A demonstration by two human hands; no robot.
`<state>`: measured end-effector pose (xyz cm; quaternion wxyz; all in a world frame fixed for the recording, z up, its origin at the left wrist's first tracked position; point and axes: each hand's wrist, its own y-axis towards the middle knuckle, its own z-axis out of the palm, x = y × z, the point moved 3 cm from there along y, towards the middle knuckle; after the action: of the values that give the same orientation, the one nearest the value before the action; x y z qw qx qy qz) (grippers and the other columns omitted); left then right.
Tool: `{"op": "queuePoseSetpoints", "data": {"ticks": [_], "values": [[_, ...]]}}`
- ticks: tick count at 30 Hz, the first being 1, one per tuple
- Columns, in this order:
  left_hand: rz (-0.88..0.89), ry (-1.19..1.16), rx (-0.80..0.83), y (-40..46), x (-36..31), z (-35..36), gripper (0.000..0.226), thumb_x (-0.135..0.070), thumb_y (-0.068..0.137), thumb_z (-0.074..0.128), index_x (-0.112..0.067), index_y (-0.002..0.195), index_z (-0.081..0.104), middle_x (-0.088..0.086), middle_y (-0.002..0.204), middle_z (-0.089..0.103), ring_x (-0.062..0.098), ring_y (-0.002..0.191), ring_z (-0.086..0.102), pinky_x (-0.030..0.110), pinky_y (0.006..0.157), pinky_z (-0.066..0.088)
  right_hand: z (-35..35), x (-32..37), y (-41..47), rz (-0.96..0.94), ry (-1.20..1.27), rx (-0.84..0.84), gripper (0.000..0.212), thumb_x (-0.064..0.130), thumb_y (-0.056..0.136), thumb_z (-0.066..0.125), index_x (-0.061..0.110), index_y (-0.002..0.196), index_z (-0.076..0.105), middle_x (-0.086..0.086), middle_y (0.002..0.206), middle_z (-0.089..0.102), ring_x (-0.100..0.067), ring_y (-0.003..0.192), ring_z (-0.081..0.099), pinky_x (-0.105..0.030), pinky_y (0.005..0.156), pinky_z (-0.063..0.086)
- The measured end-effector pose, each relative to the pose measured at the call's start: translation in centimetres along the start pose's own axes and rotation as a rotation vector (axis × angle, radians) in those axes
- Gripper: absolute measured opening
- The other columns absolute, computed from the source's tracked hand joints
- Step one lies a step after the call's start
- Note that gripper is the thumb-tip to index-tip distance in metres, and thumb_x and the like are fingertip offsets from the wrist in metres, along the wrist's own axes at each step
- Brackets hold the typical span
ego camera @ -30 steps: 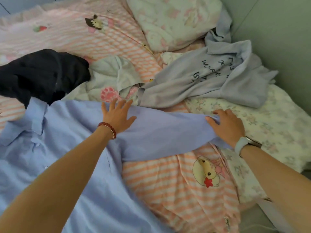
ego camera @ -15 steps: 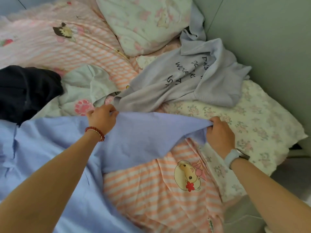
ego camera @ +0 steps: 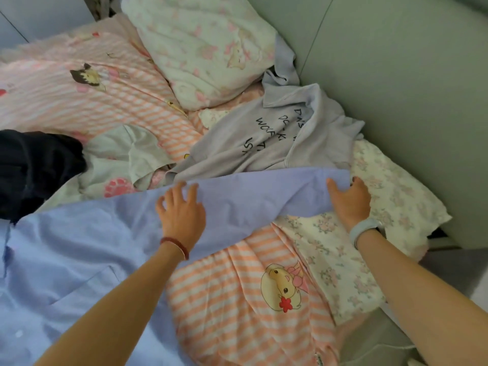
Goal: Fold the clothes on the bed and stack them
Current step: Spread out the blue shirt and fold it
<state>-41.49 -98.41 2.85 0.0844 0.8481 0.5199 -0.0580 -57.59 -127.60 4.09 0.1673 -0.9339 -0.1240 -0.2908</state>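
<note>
Head view of a bed covered by a pink-and-white striped cartoon-print quilt [ego camera: 237, 307], on which a light blue button-up cotton shirt [ego camera: 79, 254] lies spread. The shirt body occupies the lower left of the view; one long sleeve [ego camera: 253, 196] extends from it toward the right, its long axis running nearly level across the bed.

The left hand [ego camera: 182, 215] rests palm-down on the sleeve near the shoulder, fingers spread and flat, pinning rather than pinching. The right hand [ego camera: 348, 199] lies at the cuff end, fingers extended against the sleeve's far edge; whether cloth is caught under the thumb cannot be told. Neither grip is closed into a fist. The right hand is thus the nearer to the free end, the left to the pivot point, so a fold of the sleeve back across the body would likely be carried by the right hand, moving leftward along the sleeve's own axis.

Just behind the sleeve, and touching its upper edge, lies a crumpled grey sweatshirt with black lettering [ego camera: 277, 136]; to the left, a pale cream garment with a pink paw print [ego camera: 118, 165] and a dark navy bundle of clothing [ego camera: 37, 165], all unfolded. A floral white pillow [ego camera: 200, 46] sits at the head, a floral cream sheet [ego camera: 343, 265] under the right forearm, and a grey-green wall [ego camera: 396, 75] closes the right side.

The soft, rumpled bedding offers little flat support; free room lies mainly over the shirt body.
</note>
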Motion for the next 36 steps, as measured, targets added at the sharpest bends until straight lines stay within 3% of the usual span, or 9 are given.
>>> {"op": "queuePoseSetpoints", "data": {"ticks": [3,7,9,16,24,29,32,34,36], "values": [[0.196,0.025,0.150,-3.1,-1.3,2.6,0.044,-0.018,0.078,0.066,-0.012,0.121,0.061,0.020,0.124,0.056,0.039,0.106,0.056,0.051,0.086,0.042,1.5,-1.2,-1.1,0.115,0.014,0.008,0.057,0.043,0.087,0.057,-0.003,0.121,0.053,-0.023,0.122,0.054,-0.039,0.110,0.051,-0.045,0.090,0.044],[0.096,0.081,0.590,-3.9,0.3,6.8,0.061,-0.049,0.094,0.036,-0.034,0.148,0.011,0.002,0.157,0.003,0.030,0.143,0.006,0.047,0.113,0.013,1.4,-0.5,-1.5,0.076,0.224,-0.088,0.033,0.019,0.090,0.049,0.000,0.117,0.050,-0.013,0.106,0.057,-0.031,0.093,0.055,-0.036,0.074,0.044],[0.085,0.027,0.674,-3.3,0.7,6.9,0.061,-0.047,0.095,0.037,-0.033,0.148,0.011,0.002,0.158,0.000,0.028,0.144,0.001,0.043,0.116,0.010,0.9,0.9,-2.4,-0.031,0.306,-0.111,0.023,0.017,0.092,0.046,0.002,0.110,0.049,-0.002,0.084,0.053,-0.021,0.072,0.050,-0.029,0.059,0.037],[-0.280,-0.732,0.306,-3.9,4.8,-1.2,0.027,-0.011,0.092,0.054,-0.005,0.118,0.058,0.015,0.126,0.052,0.026,0.118,0.048,0.031,0.097,0.036,0.6,8.7,-12.0,-0.489,0.496,0.098,0.007,0.013,0.093,0.053,0.014,0.093,0.046,0.011,0.068,0.048,0.005,0.054,0.046,-0.010,0.048,0.035],[-0.778,-1.326,0.320,-15.4,20.6,-10.5,0.019,-0.020,0.097,0.042,-0.020,0.100,0.062,0.004,0.101,0.064,0.019,0.089,0.062,0.030,0.080,0.046,7.9,15.7,-32.3,-0.771,0.530,0.674,0.006,0.007,0.089,0.058,0.011,0.094,0.058,0.006,0.076,0.058,-0.012,0.069,0.054,-0.031,0.066,0.045],[-1.050,-1.593,0.397,-25.7,29.8,-11.4,0.035,-0.028,0.101,0.033,-0.020,0.086,0.064,0.000,0.081,0.071,0.016,0.078,0.066,0.034,0.074,0.056,13.3,14.7,-46.9,-0.843,0.383,1.109,0.016,0.019,0.085,0.060,0.012,0.098,0.065,0.021,0.072,0.058,0.011,0.062,0.054,-0.007,0.062,0.041],[-1.029,-1.774,0.500,-31.5,33.5,-10.4,0.033,-0.029,0.099,0.037,-0.018,0.101,0.068,0.000,0.093,0.073,0.013,0.088,0.067,0.029,0.082,0.052,16.7,12.0,-53.8,-0.800,0.199,1.433,0.029,0.019,0.087,0.063,0.014,0.115,0.063,0.010,0.100,0.065,0.009,0.087,0.058,-0.010,0.080,0.044],[-0.856,-1.898,0.544,-34.0,34.1,-10.4,0.043,-0.045,0.092,0.045,-0.015,0.105,0.072,0.005,0.095,0.072,0.016,0.089,0.069,0.026,0.078,0.054,18.9,9.7,-56.0,-0.715,0.086,1.457,0.029,0.019,0.090,0.060,0.014,0.118,0.061,-0.001,0.112,0.067,-0.007,0.100,0.061,-0.021,0.090,0.045],[-0.983,-1.790,0.573,-36.6,35.2,-8.5,0.047,-0.055,0.087,0.044,-0.022,0.099,0.074,0.004,0.097,0.072,0.014,0.091,0.069,0.021,0.070,0.054,20.7,7.8,-55.9,-0.786,-0.058,1.248,0.028,0.020,0.092,0.055,0.012,0.119,0.061,-0.003,0.118,0.065,-0.014,0.110,0.057,-0.021,0.096,0.039]]}}
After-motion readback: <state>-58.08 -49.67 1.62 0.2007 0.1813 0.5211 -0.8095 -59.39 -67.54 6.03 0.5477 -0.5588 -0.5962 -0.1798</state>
